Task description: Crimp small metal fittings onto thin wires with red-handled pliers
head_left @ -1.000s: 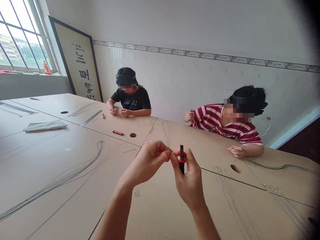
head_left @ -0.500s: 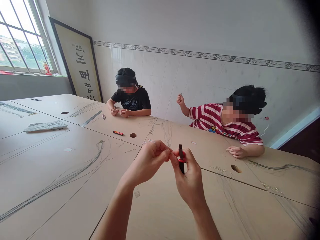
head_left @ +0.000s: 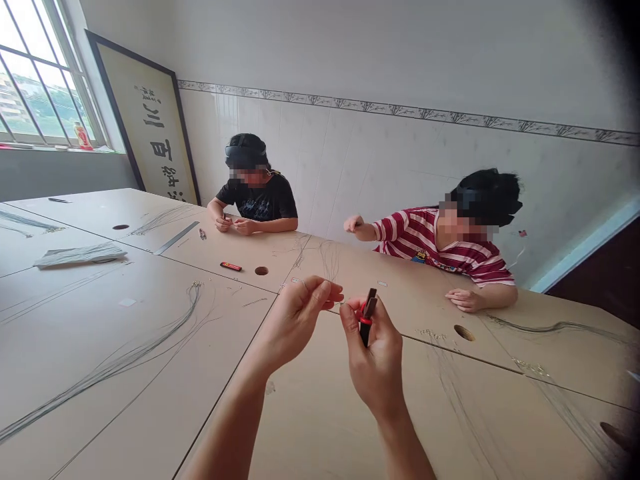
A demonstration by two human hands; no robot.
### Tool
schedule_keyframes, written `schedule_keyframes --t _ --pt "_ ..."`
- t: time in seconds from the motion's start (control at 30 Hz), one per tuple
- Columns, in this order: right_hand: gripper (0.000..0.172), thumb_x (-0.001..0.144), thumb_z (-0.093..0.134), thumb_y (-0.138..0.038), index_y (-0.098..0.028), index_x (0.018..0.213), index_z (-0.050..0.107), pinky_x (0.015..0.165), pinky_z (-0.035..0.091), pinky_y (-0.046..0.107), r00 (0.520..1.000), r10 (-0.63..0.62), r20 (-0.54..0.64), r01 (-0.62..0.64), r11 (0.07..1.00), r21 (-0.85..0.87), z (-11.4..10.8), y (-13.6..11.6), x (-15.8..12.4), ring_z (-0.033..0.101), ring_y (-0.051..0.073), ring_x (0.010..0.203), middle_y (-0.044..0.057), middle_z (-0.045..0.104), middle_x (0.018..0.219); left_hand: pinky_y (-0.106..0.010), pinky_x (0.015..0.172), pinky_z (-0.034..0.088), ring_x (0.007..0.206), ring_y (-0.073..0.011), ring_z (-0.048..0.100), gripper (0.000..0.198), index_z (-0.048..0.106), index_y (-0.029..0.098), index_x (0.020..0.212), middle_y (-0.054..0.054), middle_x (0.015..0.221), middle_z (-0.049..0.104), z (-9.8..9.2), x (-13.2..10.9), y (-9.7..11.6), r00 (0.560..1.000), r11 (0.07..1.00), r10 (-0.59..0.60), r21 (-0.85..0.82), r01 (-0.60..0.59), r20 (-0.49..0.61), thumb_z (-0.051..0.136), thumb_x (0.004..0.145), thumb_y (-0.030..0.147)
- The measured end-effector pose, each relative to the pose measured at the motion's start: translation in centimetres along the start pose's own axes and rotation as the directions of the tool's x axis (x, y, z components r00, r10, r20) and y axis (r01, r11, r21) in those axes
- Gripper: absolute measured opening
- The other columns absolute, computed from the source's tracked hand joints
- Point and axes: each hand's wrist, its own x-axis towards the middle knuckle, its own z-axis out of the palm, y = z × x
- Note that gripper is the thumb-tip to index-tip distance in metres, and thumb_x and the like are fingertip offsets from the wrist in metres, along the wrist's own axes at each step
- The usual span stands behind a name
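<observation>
My right hand [head_left: 375, 353] is raised above the table and closed round a small black tool with a red band [head_left: 367, 313], its tip pointing up. My left hand [head_left: 300, 313] is just left of it, thumb and fingers pinched on something too thin to make out, perhaps a fine wire. A small gap separates the two hands. Both hover over the beige table [head_left: 320, 413].
Long bundles of thin wire [head_left: 130, 353] lie across the table on my left, more on the right [head_left: 550, 327]. A person in a black shirt [head_left: 255, 200] and a person in a striped shirt [head_left: 440, 247] sit opposite. A small red tool [head_left: 231, 266], a metal ruler [head_left: 176, 237] and folded paper [head_left: 80, 253] lie further off.
My hands have drawn slightly apart and the black tool now tilts right. The view shifted a little. The striped-shirt person's raised hand has come down to the table.
</observation>
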Motion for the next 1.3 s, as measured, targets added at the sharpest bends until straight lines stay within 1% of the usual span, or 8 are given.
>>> schedule_keyframes --t 0.2,0.33,0.43,0.53,0.63,0.87,1.1,1.3 --pt "0.016 0.093 0.055 -0.036 -0.022 0.086 0.052 0.062 0.048 0.026 0.999 0.036 0.012 -0.037 0.998 0.047 0.1 -0.1 0.0 0.057 0.014 0.066 -0.001 0.06 0.075 -0.036 0.092 0.055 0.101 -0.0211 0.067 0.032 0.068 0.015 0.1 -0.008 0.106 0.071 0.1 0.0 0.3 1.0 1.0 0.023 0.012 -0.023 0.001 0.05 0.097 0.041" --pt "0.017 0.093 0.054 -0.036 -0.022 0.083 0.051 0.056 0.044 0.024 0.999 0.043 0.003 -0.043 0.998 0.044 0.2 -0.2 0.2 0.052 0.012 0.058 -0.003 0.057 0.069 -0.033 0.081 0.06 0.093 -0.0203 0.07 0.03 0.066 0.016 0.106 -0.006 0.096 0.071 -0.3 -0.2 0.7 1.0 1.0 -0.02 -0.012 0.02 0.003 0.051 0.096 0.039" --pt "0.018 0.093 0.055 -0.036 -0.022 0.082 0.052 0.054 0.043 0.024 0.999 0.046 0.012 -0.047 0.998 0.052 0.2 -0.2 0.2 0.05 0.011 0.056 -0.003 0.055 0.069 -0.034 0.082 0.06 0.089 -0.0191 0.071 0.029 0.067 0.017 0.107 -0.004 0.088 0.072 -0.6 -0.3 0.7 0.999 0.999 -0.021 0.026 0.02 0.04 0.051 0.096 0.039" --pt "0.019 0.092 0.056 -0.037 -0.022 0.082 0.052 0.055 0.044 0.024 0.998 0.063 0.016 -0.064 0.996 0.063 0.2 -0.2 0.0 0.05 0.011 0.056 -0.004 0.053 0.067 -0.034 0.089 0.057 0.096 -0.02 0.07 0.028 0.068 0.018 0.105 -0.005 0.098 0.074 -0.9 -0.3 0.4 0.999 0.996 -0.004 0.093 0.0 0.035 0.052 0.096 0.038" --pt "0.021 0.092 0.057 -0.037 -0.022 0.08 0.051 0.057 0.045 0.024 0.997 0.079 0.004 -0.079 0.994 0.077 0.2 -0.2 0.0 0.052 0.012 0.06 -0.003 0.053 0.068 -0.034 0.088 0.056 0.099 -0.0204 0.069 0.027 0.068 0.018 0.105 -0.007 0.107 0.072 -1.0 -0.3 0.3 1.0 0.994 -0.001 0.107 0.0 0.006 0.053 0.096 0.038" --pt "0.018 0.092 0.057 -0.035 -0.021 0.081 0.053 0.059 0.046 0.023 0.998 0.059 0.002 -0.059 0.994 0.097 0.4 -0.4 0.1 0.052 0.011 0.06 -0.004 0.053 0.069 -0.028 0.077 0.057 0.083 -0.016 0.069 0.027 0.068 0.014 0.097 -0.005 0.088 0.072 -1.0 -0.4 1.0 0.997 0.994 -0.017 0.113 0.009 0.076 0.051 0.097 0.034" --pt "0.018 0.092 0.057 -0.036 -0.021 0.083 0.055 0.063 0.044 0.022 0.997 0.076 -0.02 -0.075 0.996 0.053 0.2 0.1 -0.1 0.049 0.011 0.064 -0.004 0.055 0.07 -0.026 0.073 0.054 0.079 -0.0141 0.067 0.027 0.067 0.014 0.088 -0.006 0.09 0.072 -1.0 -0.5 1.2 0.995 0.993 -0.02 0.118 0.008 0.1 0.052 0.096 0.035" --pt "0.021 0.093 0.056 -0.038 -0.021 0.081 0.054 0.06 0.042 0.021 0.998 0.067 -0.006 -0.066 0.997 0.046 0.2 0.0 0.0 0.048 0.01 0.063 -0.004 0.053 0.069 -0.029 0.072 0.055 0.08 -0.0153 0.066 0.028 0.067 0.016 0.091 -0.006 0.094 0.072 -1.1 -0.5 1.0 0.996 0.985 -0.034 0.17 0.02 0.083 0.053 0.095 0.04"
